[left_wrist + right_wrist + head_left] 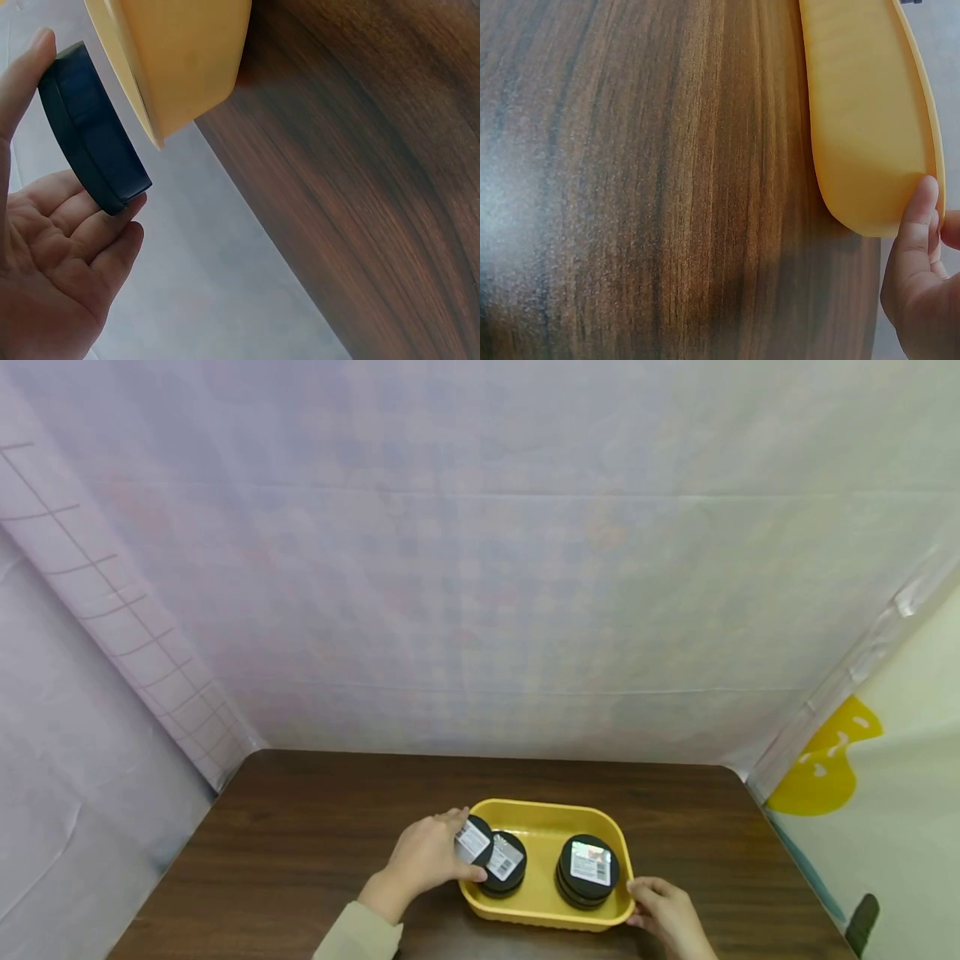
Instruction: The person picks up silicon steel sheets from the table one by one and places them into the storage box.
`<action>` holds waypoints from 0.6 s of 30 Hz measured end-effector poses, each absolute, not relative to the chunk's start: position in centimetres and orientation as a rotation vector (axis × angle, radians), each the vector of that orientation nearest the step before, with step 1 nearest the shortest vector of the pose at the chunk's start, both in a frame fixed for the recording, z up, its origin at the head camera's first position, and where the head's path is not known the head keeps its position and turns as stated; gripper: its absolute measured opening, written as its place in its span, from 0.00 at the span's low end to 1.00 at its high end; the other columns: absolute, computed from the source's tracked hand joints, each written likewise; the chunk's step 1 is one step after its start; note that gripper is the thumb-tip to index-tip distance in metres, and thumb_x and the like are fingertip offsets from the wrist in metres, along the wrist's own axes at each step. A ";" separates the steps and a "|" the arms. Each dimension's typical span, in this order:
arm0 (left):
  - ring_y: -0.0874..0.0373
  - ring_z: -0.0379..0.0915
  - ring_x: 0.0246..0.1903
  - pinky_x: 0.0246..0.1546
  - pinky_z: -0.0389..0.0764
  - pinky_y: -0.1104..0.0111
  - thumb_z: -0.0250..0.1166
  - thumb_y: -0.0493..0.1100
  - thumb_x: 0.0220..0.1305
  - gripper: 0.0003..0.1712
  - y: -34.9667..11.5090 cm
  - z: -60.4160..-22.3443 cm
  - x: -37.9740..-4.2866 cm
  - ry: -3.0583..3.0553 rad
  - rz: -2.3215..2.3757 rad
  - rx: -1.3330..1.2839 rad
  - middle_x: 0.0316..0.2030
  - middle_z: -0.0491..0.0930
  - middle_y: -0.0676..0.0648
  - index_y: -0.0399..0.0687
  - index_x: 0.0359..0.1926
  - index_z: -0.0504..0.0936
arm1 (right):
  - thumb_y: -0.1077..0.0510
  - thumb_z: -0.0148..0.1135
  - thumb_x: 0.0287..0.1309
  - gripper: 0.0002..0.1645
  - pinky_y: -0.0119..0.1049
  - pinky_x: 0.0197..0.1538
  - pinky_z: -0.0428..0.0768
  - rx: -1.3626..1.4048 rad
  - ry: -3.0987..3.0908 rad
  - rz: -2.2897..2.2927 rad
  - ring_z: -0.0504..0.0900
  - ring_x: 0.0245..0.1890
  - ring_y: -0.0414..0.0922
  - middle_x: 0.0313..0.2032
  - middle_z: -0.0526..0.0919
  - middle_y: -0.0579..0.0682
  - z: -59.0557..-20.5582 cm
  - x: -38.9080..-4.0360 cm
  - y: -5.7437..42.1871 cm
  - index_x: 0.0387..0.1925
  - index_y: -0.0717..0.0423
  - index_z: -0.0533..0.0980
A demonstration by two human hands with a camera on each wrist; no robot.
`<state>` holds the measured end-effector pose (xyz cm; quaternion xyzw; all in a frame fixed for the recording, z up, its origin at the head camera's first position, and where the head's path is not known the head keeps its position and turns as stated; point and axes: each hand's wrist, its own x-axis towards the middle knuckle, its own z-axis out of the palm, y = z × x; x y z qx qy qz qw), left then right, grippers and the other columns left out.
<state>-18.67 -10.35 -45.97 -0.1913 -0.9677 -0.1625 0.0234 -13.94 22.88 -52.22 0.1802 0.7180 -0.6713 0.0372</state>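
My left hand [429, 856] grips a flat, round black container [474, 838] with a white label, thumb and fingertips on opposite sides of its edge. In the left wrist view this black container [90, 124] is tilted, beside the yellow tray's outer wall [187, 60] and apart from it. Under and beside it in the head view, another labelled black container [507, 865] sits in the left part of the yellow tray [538, 810]. A stack of black containers [590, 864] stands in the right part. My right hand [666, 914] pinches the tray's right rim, fingers on the outer wall [870, 150].
The tray rests near the front of a dark brown wooden table [315, 827]. A pale cloth curtain [480, 610] hangs behind the table's back edge. On the right, a yellow patterned shape [821, 768] marks the side cloth, with a dark handle-like object [862, 920] below.
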 end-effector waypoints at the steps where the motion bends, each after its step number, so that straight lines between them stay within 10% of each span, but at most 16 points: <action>1: 0.44 0.74 0.52 0.48 0.76 0.55 0.72 0.68 0.35 0.55 -10.3 -46.0 -18.7 -2.994 -0.503 -0.595 0.56 0.74 0.39 0.38 0.60 0.72 | 0.67 0.53 0.57 0.11 0.32 0.26 0.80 0.560 2.202 -2.065 0.74 0.22 0.42 0.22 0.73 0.51 -52.2 -13.9 22.9 0.37 0.76 0.73; 18: 0.45 0.75 0.51 0.45 0.78 0.57 0.71 0.70 0.34 0.55 -9.3 -46.1 -18.8 -2.980 -0.442 -0.619 0.55 0.75 0.39 0.38 0.58 0.74 | 0.67 0.54 0.57 0.11 0.33 0.26 0.80 0.577 2.198 -2.073 0.74 0.22 0.43 0.22 0.73 0.51 -52.1 -13.8 22.8 0.37 0.76 0.73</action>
